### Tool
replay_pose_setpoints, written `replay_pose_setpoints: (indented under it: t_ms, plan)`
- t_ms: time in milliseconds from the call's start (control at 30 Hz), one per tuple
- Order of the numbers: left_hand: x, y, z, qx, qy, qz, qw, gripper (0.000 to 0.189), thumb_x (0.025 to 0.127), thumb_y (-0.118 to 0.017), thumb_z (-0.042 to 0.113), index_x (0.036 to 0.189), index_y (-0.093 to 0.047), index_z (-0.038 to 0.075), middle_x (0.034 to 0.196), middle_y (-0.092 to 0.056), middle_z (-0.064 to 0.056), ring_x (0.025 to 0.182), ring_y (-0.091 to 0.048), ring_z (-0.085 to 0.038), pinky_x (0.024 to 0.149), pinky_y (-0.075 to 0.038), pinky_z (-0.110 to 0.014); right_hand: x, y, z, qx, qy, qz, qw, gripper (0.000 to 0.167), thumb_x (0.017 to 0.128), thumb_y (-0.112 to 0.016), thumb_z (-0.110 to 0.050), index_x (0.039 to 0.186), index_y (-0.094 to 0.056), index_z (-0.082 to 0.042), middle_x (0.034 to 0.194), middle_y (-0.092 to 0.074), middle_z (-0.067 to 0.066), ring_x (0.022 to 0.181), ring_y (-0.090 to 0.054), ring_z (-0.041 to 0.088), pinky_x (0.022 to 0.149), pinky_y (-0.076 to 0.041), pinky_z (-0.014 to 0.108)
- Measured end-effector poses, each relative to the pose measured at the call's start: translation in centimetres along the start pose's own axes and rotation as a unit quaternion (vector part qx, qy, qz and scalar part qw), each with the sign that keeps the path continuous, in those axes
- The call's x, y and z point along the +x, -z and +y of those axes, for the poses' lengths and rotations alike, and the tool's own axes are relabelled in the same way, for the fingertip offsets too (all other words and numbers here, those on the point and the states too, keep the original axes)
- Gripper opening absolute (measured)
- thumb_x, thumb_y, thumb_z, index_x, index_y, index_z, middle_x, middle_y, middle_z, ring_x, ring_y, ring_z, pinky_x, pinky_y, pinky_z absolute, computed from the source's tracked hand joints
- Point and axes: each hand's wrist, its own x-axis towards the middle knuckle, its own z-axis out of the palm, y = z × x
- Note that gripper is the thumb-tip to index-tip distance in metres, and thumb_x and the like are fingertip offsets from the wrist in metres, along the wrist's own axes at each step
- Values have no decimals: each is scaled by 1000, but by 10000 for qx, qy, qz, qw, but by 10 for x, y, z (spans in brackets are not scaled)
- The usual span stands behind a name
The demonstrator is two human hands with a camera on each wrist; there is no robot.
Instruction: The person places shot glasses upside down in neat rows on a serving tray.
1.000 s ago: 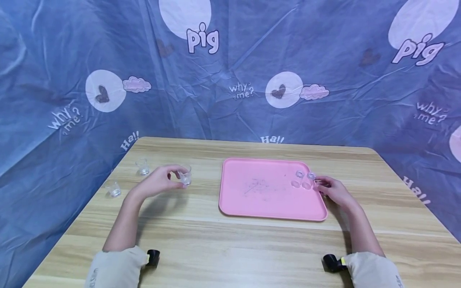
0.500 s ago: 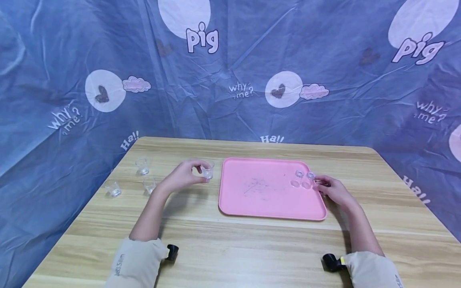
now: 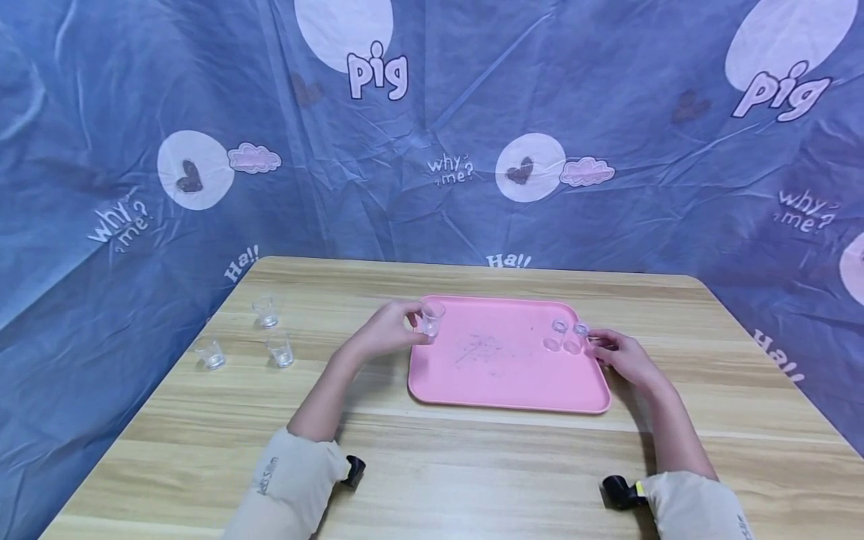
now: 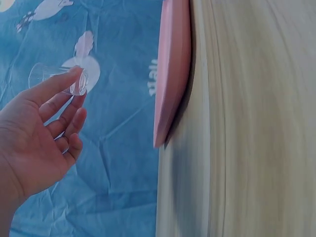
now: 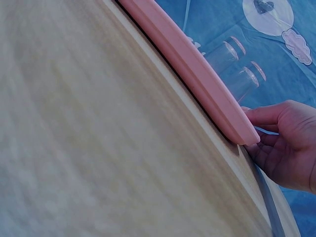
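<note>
Now the left hand (image 3: 391, 330) pinches an upright clear cup (image 3: 433, 319) over the pink tray (image 3: 506, 386) near its ten-o'clock corner; two upside-down cups (image 3: 556, 335) stand toward three o'clock, nearer the right hand (image 3: 628, 361), which pinches the tray's edge.

High head view; wrist views (tilted)

Left forearm (image 3: 320, 401) bare, slanting forward and inward; left hand (image 3: 391, 330) held aloft, turned further inward at the wrist. Thumb tip and nearest fingers meet in a pinch; the lower fingers (image 4: 74, 144) bent loosely, palm side toward the wrist camera. Right forearm (image 3: 680, 435) also bare, running forward, leaning inward; right hand (image 3: 628, 361) low, gripping, thumb above, other fingers curled beneath. Hands well apart, fingertips pointing inward
</note>
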Motion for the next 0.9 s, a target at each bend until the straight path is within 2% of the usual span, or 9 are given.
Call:
replay_pose_setpoints:
  t_ms: [167, 533, 900]
  plan:
    - [13, -13, 10, 32, 98, -85, 9999, 33, 70, -78, 13, 100, -66, 6, 81, -57, 2, 77, -52, -14, 65, -43, -25, 0, 0, 0, 29, 24, 0, 10000, 42, 92, -51, -7, 126, -40, 16, 105, -53, 24, 79, -51, 7, 66, -46, 20]
    - [38, -35, 29, 220, -53, -296, 9993, 32, 70, -77, 14, 99, -66, 7, 82, -61, 3, 77, -52, -12, 64, -42, -21, 0, -2, 0, 144, 15, 27, 9999, 43, 91, -52, -6, 126, -40, 15, 105, -53, 24, 78, -52, 7, 65, -47, 21]
    - [57, -51, 36, 279, 95, -550, 9981, 33, 74, -76, 16, 104, -65, 10, 82, -60, 4, 77, -53, -10, 60, -42, -21, 0, 0, 1, 102, -26, 42, 9999, 42, 92, -52, -6, 126, -40, 15, 105, -53, 24, 78, -52, 8, 65, -47, 21]
